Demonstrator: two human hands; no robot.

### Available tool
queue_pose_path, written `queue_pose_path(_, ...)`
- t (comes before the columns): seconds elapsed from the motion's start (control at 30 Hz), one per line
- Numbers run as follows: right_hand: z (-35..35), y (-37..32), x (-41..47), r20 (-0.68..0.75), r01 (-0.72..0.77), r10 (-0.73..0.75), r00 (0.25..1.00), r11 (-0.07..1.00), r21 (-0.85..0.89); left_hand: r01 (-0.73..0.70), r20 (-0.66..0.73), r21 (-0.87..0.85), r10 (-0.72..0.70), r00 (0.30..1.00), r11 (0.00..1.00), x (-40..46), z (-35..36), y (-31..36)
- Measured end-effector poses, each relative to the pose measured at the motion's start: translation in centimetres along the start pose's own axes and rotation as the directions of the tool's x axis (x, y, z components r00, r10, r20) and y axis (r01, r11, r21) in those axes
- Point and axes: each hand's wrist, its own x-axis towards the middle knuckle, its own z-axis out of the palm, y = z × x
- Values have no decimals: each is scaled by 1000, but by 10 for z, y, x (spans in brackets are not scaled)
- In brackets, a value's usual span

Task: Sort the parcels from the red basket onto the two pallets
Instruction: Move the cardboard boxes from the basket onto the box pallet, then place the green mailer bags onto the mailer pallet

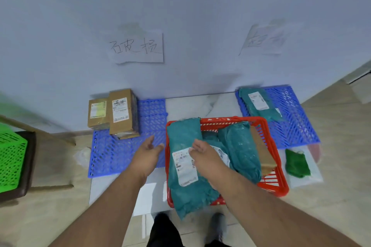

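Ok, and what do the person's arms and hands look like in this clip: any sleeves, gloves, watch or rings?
Both forearms are bare up to the frame edge, with no sleeve showing. The left hand and right hand wear no gloves. No watch, bracelet or ring is visible on either wrist or on the fingers that show.

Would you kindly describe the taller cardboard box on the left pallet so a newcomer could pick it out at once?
Find the blue left pallet below the handwritten paper sign on the wall. Two brown boxes sit at its far left corner. The taller box is the right one of the pair, beside the smaller box; its white label bears handwritten black marks, whereas the neighbour's label is partly yellow.
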Motion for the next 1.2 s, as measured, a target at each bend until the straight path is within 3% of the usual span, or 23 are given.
queue_pose_path(0.27,-74,51,-25,-5,-88,88,996,996,-12,76,-38,-42,-77,996,996,-55,72,-33)
queue_pose_path(0.77,-49,37,48,40,-187,193,980,975,-122,193,6,33,-194,981,981,-1,81,-48)
queue_pose_path(0.93,-38,37,61,77,-194,196,978,981,-30,243,66,-74,-239,969,967,11,81,-48)
queue_pose_path(1.2,-50,25,57,85,-123,119,989,991,50,163,100,-202,-145,984,966,-5,86,-30)
